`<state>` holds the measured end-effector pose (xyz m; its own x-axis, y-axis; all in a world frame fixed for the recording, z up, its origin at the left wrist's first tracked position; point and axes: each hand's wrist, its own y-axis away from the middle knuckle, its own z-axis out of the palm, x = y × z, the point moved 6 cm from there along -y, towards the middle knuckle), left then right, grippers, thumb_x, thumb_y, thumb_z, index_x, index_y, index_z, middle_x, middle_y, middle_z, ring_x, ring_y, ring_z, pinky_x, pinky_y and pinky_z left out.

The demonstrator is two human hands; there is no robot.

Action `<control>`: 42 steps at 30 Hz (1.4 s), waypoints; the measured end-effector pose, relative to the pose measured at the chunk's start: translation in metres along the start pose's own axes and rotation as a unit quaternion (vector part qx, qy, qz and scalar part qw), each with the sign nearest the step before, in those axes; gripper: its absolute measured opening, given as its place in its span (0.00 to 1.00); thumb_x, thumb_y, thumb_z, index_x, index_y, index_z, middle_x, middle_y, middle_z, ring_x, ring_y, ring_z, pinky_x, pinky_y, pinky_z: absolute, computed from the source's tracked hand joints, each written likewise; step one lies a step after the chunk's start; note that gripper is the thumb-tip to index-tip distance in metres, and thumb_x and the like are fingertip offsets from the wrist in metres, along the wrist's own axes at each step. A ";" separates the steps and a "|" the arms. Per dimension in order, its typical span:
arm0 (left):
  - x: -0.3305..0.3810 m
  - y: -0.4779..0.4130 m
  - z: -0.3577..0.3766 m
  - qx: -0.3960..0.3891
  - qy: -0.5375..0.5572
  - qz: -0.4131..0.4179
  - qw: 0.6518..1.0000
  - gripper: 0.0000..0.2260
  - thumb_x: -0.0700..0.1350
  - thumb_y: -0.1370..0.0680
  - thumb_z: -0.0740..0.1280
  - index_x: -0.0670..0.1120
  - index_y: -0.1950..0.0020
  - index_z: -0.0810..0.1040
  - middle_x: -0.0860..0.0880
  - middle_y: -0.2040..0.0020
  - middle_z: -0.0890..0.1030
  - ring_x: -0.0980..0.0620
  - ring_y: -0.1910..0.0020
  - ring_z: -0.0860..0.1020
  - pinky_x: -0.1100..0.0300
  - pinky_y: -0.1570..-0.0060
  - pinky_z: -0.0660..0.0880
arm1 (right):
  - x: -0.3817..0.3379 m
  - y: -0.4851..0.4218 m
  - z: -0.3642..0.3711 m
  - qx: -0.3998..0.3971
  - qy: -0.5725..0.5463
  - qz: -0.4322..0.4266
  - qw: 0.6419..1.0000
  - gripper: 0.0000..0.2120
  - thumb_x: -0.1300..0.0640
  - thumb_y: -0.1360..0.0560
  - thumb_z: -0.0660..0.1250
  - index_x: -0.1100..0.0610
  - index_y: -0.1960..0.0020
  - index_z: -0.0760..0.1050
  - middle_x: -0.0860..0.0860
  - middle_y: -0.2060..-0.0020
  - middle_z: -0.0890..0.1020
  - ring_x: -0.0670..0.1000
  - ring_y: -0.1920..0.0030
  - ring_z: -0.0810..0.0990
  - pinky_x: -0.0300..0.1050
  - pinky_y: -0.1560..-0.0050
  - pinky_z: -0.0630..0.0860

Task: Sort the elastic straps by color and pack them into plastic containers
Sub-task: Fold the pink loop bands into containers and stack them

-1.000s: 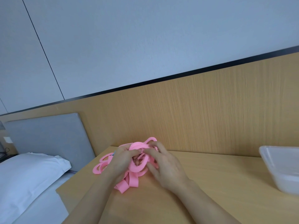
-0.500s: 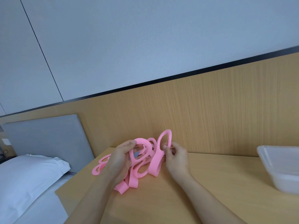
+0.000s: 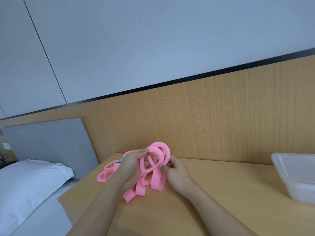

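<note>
Cut off by right edge: plastic container [image 3: 294,178], far side out of view. Cut off at left edge: pillow [image 3: 25,183]. Middle of pink strap pile [image 3: 156,183] covered by left hand [image 3: 129,169]. Behind that hand, small blue bit [image 3: 121,159]: too little visible to identify.

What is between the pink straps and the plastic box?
Only the right hand, pinching the straps, then bare table up to the box. The head view shows it.

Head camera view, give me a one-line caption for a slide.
Left hand and right hand grip tangled pink straps on a wooden table; a clear container sits to the right.
</note>
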<state>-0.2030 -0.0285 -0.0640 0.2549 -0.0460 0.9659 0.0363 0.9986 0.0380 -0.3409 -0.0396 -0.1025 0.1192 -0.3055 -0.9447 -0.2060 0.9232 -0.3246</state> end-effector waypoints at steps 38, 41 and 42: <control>0.023 -0.136 0.022 -0.055 -0.804 0.224 0.548 0.03 0.47 0.25 0.71 0.51 0.57 0.78 0.55 0.55 0.68 0.50 0.52 0.74 0.56 0.58 0.68 | 0.032 -0.012 -0.020 0.105 0.176 0.007 0.979 0.11 0.61 0.19 0.62 0.49 0.58 0.72 0.45 0.63 0.77 0.40 0.65 0.72 0.35 0.62 0.69; 0.037 -0.134 0.007 -0.024 -0.737 0.209 0.642 0.13 0.56 0.27 0.74 0.50 0.64 0.76 0.54 0.54 0.72 0.52 0.52 0.70 0.54 0.52 0.71 | 0.035 -0.014 -0.020 0.107 0.169 0.018 0.980 0.08 0.61 0.20 0.64 0.52 0.56 0.75 0.47 0.61 0.78 0.42 0.65 0.72 0.36 0.62 0.69; 0.043 -0.132 0.001 -0.013 -0.703 0.182 0.687 0.16 0.57 0.27 0.73 0.48 0.65 0.75 0.53 0.55 0.74 0.52 0.55 0.71 0.52 0.53 0.73 | 0.035 -0.014 -0.020 0.107 0.163 0.022 0.981 0.07 0.62 0.21 0.64 0.52 0.56 0.76 0.47 0.62 0.79 0.42 0.65 0.72 0.36 0.62 0.69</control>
<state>-0.1982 -0.1622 -0.0273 -0.9334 0.2955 0.2035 0.2397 0.9357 -0.2590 -0.3529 -0.0677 -0.1319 -0.2094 -0.2907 -0.9336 0.0088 0.9542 -0.2991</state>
